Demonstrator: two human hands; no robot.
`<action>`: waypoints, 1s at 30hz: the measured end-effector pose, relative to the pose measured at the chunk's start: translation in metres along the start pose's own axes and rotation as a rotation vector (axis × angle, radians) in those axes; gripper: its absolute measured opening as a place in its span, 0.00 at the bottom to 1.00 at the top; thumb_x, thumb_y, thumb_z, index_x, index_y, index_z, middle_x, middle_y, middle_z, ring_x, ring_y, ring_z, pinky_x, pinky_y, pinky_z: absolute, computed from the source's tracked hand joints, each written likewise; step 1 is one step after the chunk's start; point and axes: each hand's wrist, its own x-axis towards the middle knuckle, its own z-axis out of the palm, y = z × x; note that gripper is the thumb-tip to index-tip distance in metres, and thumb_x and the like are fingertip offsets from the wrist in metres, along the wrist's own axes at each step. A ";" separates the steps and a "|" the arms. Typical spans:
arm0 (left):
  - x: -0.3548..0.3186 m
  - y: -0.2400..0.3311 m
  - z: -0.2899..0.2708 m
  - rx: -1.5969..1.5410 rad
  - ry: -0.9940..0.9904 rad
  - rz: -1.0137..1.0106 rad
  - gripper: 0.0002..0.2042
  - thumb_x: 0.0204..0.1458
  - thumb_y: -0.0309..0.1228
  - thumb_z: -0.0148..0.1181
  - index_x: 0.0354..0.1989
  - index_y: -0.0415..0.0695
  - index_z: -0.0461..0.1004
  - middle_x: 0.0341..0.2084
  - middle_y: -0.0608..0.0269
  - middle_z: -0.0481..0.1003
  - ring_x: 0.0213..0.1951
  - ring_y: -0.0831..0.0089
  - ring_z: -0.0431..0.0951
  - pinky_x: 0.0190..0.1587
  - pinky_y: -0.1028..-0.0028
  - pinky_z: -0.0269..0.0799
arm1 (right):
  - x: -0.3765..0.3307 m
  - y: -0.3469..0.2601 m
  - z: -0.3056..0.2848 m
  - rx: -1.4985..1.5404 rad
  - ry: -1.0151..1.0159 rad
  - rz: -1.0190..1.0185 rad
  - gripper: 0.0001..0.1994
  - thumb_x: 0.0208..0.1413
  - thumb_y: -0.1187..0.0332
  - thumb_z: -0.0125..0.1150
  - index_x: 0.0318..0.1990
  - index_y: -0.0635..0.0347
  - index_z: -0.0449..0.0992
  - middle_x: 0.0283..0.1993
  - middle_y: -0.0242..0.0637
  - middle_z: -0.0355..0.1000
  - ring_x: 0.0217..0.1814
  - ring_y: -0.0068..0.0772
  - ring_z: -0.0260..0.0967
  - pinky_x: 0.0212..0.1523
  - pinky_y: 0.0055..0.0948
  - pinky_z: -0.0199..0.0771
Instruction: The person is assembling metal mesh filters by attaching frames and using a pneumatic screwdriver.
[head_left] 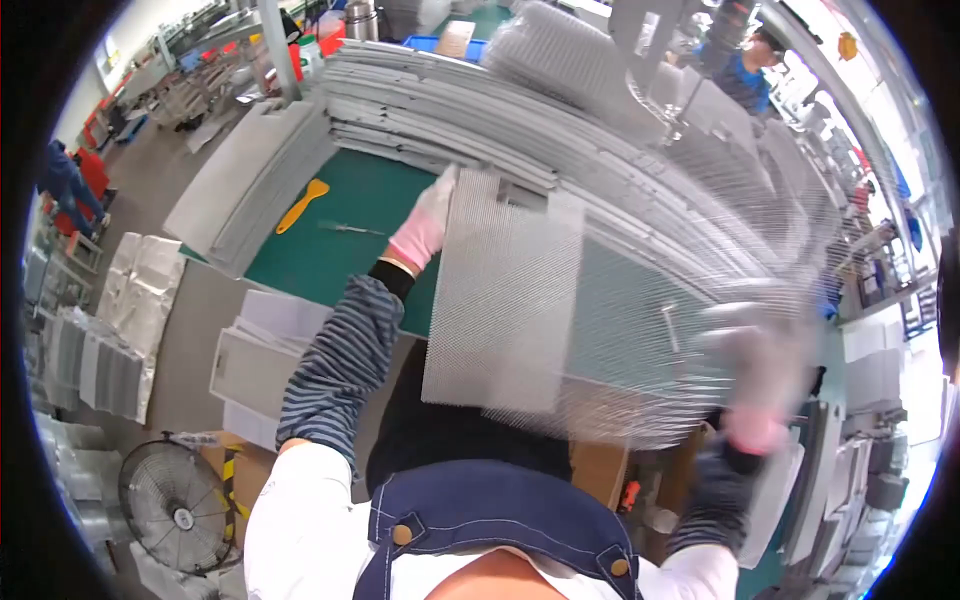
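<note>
A grey mesh sheet is held up in front of me over the bench edge. My left hand, in a pink and white glove, is closed on its upper left corner. To the right, my gloved right hand is smeared by motion, so its fingers cannot be read. Blurred, see-through mesh spreads between the sheet and that hand; whether it is a separate piece I cannot tell. A yellow scraper and a thin metal tool lie on the green bench top left of my left hand.
Grey panels are stacked along the bench's far side, with more panels at its left end. Clear ribbed trays sit behind. A floor fan stands lower left. Another person is at the far right.
</note>
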 end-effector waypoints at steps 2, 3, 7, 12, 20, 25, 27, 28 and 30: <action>0.001 -0.055 -0.012 -0.041 0.157 -0.245 0.28 0.67 0.48 0.32 0.60 0.35 0.66 0.51 0.53 0.74 0.49 0.67 0.76 0.54 0.71 0.70 | 0.003 0.051 0.052 -0.383 -0.063 0.090 0.20 0.54 0.79 0.50 0.56 0.69 0.66 0.41 0.48 0.75 0.33 0.39 0.78 0.30 0.33 0.83; 0.006 -0.065 -0.011 -0.052 0.152 -0.233 0.28 0.67 0.48 0.32 0.60 0.35 0.66 0.51 0.53 0.74 0.49 0.67 0.76 0.54 0.71 0.70 | 0.004 0.084 0.057 -0.176 -0.086 0.179 0.20 0.56 0.80 0.48 0.58 0.69 0.65 0.47 0.49 0.73 0.35 0.39 0.78 0.31 0.34 0.84; 0.004 -0.047 0.045 -0.282 -0.006 -0.190 0.26 0.67 0.47 0.33 0.62 0.37 0.58 0.49 0.52 0.73 0.48 0.68 0.74 0.54 0.68 0.71 | 0.018 0.172 0.034 0.001 -0.021 0.356 0.22 0.56 0.82 0.50 0.60 0.67 0.64 0.47 0.45 0.74 0.36 0.33 0.76 0.35 0.28 0.83; -0.002 -0.030 0.034 -0.710 -0.055 -0.299 0.26 0.67 0.49 0.33 0.63 0.40 0.57 0.51 0.46 0.71 0.48 0.58 0.73 0.54 0.62 0.71 | 0.025 0.201 0.042 0.147 0.081 0.415 0.22 0.55 0.83 0.50 0.60 0.67 0.64 0.45 0.42 0.74 0.38 0.30 0.75 0.39 0.28 0.82; 0.004 -0.013 0.062 -0.172 -0.083 -0.178 0.22 0.67 0.44 0.39 0.59 0.40 0.64 0.52 0.51 0.72 0.52 0.62 0.73 0.55 0.68 0.70 | 0.031 0.210 0.014 0.171 0.031 0.436 0.25 0.56 0.77 0.52 0.62 0.69 0.60 0.48 0.46 0.71 0.41 0.40 0.77 0.40 0.35 0.82; -0.008 -0.019 0.058 0.560 -0.004 -0.160 0.19 0.65 0.36 0.42 0.56 0.37 0.69 0.51 0.57 0.74 0.52 0.68 0.72 0.58 0.70 0.65 | 0.027 0.217 -0.002 0.111 -0.075 0.512 0.20 0.60 0.72 0.55 0.58 0.69 0.64 0.45 0.48 0.74 0.42 0.37 0.76 0.40 0.34 0.80; -0.005 -0.023 0.051 -0.079 0.240 -0.462 0.21 0.66 0.42 0.42 0.58 0.39 0.68 0.51 0.58 0.73 0.51 0.68 0.72 0.56 0.71 0.66 | 0.010 0.186 -0.038 -0.118 -0.056 0.341 0.15 0.58 0.70 0.59 0.51 0.67 0.72 0.41 0.43 0.76 0.40 0.32 0.75 0.41 0.30 0.77; -0.006 -0.029 0.026 -0.164 0.124 -0.417 0.23 0.66 0.44 0.41 0.61 0.39 0.65 0.52 0.57 0.72 0.52 0.69 0.72 0.58 0.71 0.65 | 0.000 0.158 -0.069 -0.745 0.023 -0.092 0.12 0.55 0.69 0.61 0.45 0.64 0.76 0.39 0.41 0.76 0.38 0.29 0.74 0.41 0.29 0.76; -0.012 -0.029 0.029 0.132 0.044 -0.344 0.24 0.66 0.44 0.40 0.63 0.40 0.63 0.51 0.57 0.72 0.51 0.69 0.72 0.58 0.70 0.66 | -0.046 0.091 -0.137 -1.129 0.455 -0.127 0.11 0.52 0.68 0.60 0.42 0.61 0.77 0.39 0.44 0.76 0.40 0.39 0.75 0.44 0.33 0.75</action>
